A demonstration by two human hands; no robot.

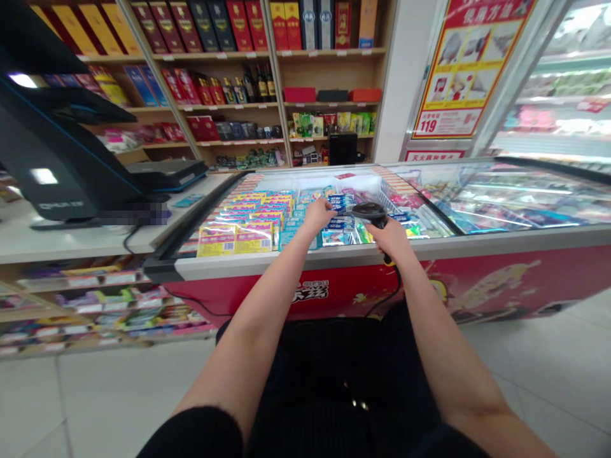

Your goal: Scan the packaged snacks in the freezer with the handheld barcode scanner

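My right hand (392,238) is wrapped around the handle of a black barcode scanner (367,208), its head pointing left toward my other hand. A dark cable runs down from the scanner's grip. My left hand (319,216) is closed, thumb and fingers pinched together, just left of the scanner's head. What sits between those fingers is too small to make out. Blue-and-white packs (340,224) lie right beside the fingertips. Yellow-and-pink packs (233,240) are lined up in rows to the left, over the chest freezer (248,264).
A checkout terminal (62,159) stands on the white counter (62,245) at left. Snack shelves (114,315) are below it. Behind the freezer, wooden shelves (329,56) hold boxes and bottles. A second glass-topped freezer (515,197) adjoins at right, near a red poster (465,70).
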